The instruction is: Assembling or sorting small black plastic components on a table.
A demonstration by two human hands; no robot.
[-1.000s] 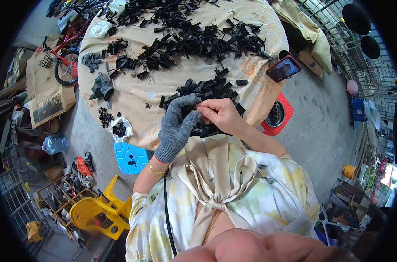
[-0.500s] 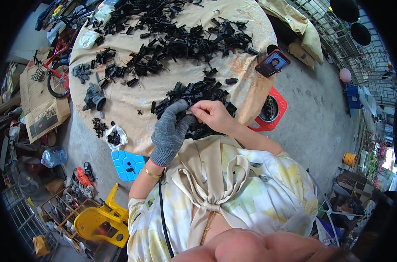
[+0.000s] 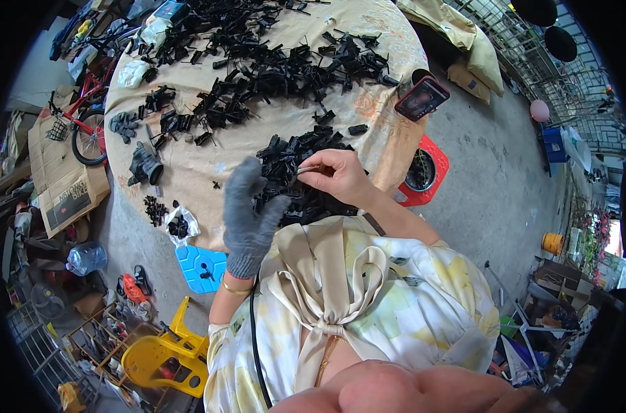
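Note:
My left hand [image 3: 246,210], in a grey knitted glove, is raised at the near edge of the table with fingers and thumb apart and nothing in it. My bare right hand [image 3: 339,177] is closed in a pinch on a small thin piece, too small to name. Both are over a near pile of small black plastic parts [image 3: 306,201], partly covered by the hands. Farther off, a larger heap of black parts with thin stems [image 3: 278,72] spreads across the table.
A beige patterned cloth covers the round table [image 3: 189,155]. On it lie dark gloves [image 3: 145,164], a white bag of small black pieces [image 3: 181,226] and a propped phone [image 3: 422,99]. Stools stand around: blue [image 3: 199,265], red [image 3: 433,165] and yellow [image 3: 165,354].
My hands have parted. The gloved left hand has moved left and opened its fingers, while the right hand keeps its pinch close to where it was. The whole view has shifted slightly.

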